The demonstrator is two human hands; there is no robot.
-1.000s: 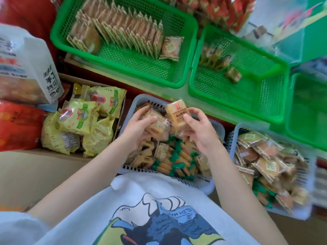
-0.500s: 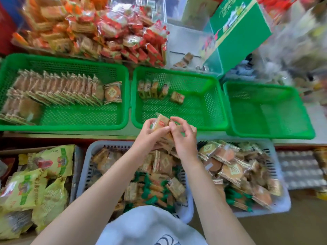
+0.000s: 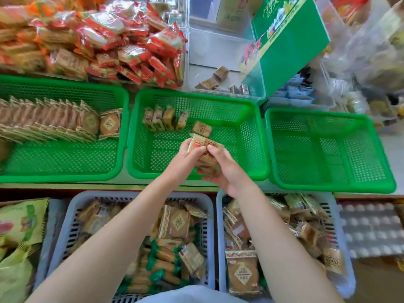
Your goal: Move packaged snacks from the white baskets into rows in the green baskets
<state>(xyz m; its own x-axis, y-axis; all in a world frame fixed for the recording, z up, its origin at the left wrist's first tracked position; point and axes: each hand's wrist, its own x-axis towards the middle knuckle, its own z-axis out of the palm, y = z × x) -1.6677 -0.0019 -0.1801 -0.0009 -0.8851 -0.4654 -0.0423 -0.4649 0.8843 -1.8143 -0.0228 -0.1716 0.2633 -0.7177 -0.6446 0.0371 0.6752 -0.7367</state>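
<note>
Over mid green basket point(image 3: 247, 132) | both hands, left hand point(image 3: 185, 158) & right hand point(image 3: 225, 169), grip snack packs point(image 3: 205, 149) | shelf w/ 3 baskets

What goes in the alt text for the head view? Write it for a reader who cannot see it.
Both hands, left hand and right hand, hold a small stack of tan snack packets over the middle green basket, where a short row of packets stands at the back. Below are two white baskets of mixed snacks.
</note>
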